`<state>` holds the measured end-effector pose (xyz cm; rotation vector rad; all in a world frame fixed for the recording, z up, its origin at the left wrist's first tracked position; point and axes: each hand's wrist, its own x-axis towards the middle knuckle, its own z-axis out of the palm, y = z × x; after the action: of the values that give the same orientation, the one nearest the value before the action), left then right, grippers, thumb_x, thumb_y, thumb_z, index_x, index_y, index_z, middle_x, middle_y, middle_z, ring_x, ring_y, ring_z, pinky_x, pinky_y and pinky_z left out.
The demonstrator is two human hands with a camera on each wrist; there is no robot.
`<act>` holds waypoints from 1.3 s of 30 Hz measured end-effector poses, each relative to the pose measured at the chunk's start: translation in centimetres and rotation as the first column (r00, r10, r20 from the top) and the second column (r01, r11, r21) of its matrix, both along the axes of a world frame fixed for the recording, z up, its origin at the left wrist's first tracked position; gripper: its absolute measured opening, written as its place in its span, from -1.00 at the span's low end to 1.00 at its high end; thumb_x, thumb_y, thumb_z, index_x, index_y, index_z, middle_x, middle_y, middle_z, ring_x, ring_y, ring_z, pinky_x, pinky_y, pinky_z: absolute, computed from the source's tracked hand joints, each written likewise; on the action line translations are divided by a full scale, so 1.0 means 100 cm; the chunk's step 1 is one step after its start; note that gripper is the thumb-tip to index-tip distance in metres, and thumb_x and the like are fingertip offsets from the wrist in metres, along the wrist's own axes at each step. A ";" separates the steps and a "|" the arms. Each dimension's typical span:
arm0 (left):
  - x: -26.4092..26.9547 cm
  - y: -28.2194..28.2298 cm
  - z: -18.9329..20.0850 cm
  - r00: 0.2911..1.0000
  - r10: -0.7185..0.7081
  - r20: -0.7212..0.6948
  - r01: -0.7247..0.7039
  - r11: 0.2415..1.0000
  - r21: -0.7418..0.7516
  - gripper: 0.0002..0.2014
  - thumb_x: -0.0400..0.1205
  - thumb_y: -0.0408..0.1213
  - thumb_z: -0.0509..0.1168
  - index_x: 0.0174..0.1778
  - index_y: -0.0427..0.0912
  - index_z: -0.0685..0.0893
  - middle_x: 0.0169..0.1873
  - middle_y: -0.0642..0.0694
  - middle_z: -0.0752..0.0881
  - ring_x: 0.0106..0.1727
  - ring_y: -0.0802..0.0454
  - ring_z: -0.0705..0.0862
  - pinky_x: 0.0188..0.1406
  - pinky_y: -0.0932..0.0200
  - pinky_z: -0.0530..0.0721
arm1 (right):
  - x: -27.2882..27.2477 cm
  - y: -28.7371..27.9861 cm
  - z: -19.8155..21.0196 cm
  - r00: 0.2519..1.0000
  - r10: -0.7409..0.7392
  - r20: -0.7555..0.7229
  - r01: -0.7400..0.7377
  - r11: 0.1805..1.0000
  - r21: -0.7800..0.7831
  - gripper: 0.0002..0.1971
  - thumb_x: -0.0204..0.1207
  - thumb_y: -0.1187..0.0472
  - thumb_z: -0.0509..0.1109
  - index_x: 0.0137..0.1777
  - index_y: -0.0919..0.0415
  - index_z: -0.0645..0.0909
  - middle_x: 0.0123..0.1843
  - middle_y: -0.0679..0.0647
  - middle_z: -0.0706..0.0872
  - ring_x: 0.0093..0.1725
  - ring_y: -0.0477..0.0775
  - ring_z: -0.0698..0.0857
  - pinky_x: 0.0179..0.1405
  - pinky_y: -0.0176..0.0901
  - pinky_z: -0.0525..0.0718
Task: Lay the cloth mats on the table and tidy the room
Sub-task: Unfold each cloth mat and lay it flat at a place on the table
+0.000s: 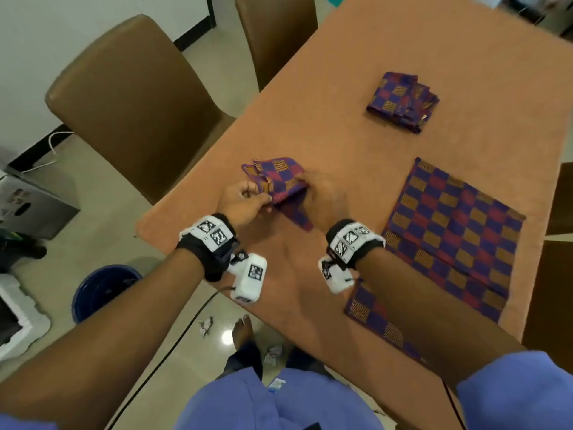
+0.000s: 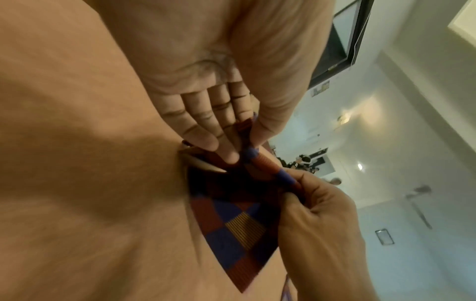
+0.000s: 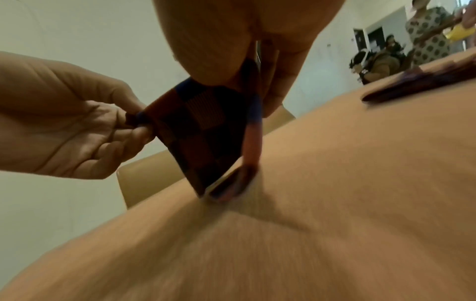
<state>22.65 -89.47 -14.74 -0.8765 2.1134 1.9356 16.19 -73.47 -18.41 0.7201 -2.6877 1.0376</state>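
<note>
I hold a folded checked cloth mat (image 1: 279, 181) of purple, red and gold just above the orange-covered table (image 1: 310, 119), near its left edge. My left hand (image 1: 263, 198) pinches the mat's near-left edge, and my right hand (image 1: 305, 187) grips its right side. In the left wrist view my left hand (image 2: 242, 150) pinches the mat (image 2: 231, 224) between thumb and fingers. In the right wrist view my right hand (image 3: 247, 81) holds the mat (image 3: 206, 132) from above, and one corner touches the table. One mat (image 1: 449, 243) lies spread flat at the right. A stack of folded mats (image 1: 403, 100) sits farther back.
Two brown chairs (image 1: 133, 97) (image 1: 276, 35) stand along the table's left side. A blue bucket (image 1: 102, 290), crumpled paper scraps (image 1: 206, 325) and a black cable (image 1: 173, 339) are on the floor near my bare foot. People (image 3: 381, 63) are at the far end of the room.
</note>
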 end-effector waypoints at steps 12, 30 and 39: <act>0.039 -0.078 0.004 0.997 0.069 0.042 -0.055 0.961 -0.271 -0.73 0.47 -0.47 0.42 -0.41 -0.10 0.50 -0.37 -0.23 0.64 -0.30 -0.08 0.60 -0.41 0.17 0.54 | -0.009 -0.024 0.015 0.858 0.509 0.077 -0.484 0.748 0.454 -0.50 0.41 0.40 0.33 0.33 0.00 0.67 0.30 0.11 0.74 0.21 0.26 0.73 -0.02 0.15 0.71; 0.073 -0.082 -0.051 0.959 0.009 0.285 0.136 0.863 -0.487 -0.78 0.52 -0.24 0.44 -0.02 -0.08 0.53 -0.05 -0.11 0.67 0.01 -0.13 0.64 0.12 -0.05 0.62 | -0.012 -0.014 -0.029 0.869 -0.062 0.492 -0.063 0.970 0.234 -0.53 0.42 0.15 0.53 0.33 0.10 0.53 0.14 0.01 0.68 0.12 0.09 0.65 0.13 -0.03 0.65; 0.079 -0.086 -0.040 0.991 -0.027 0.129 0.086 0.874 -0.479 -0.95 0.52 -0.25 0.43 -0.22 -0.09 0.68 0.09 -0.11 0.67 0.11 -0.07 0.63 0.18 0.00 0.58 | -0.010 -0.013 -0.017 0.768 0.213 0.604 -0.209 0.975 -0.077 -0.95 0.59 0.23 0.36 -0.01 0.11 0.65 -0.13 0.05 0.73 -0.17 -0.01 0.68 -0.16 -0.07 0.62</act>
<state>30.54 -98.10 -18.76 -0.9627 2.5603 1.2956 15.18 -74.73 -20.07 0.8123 -3.1853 1.5683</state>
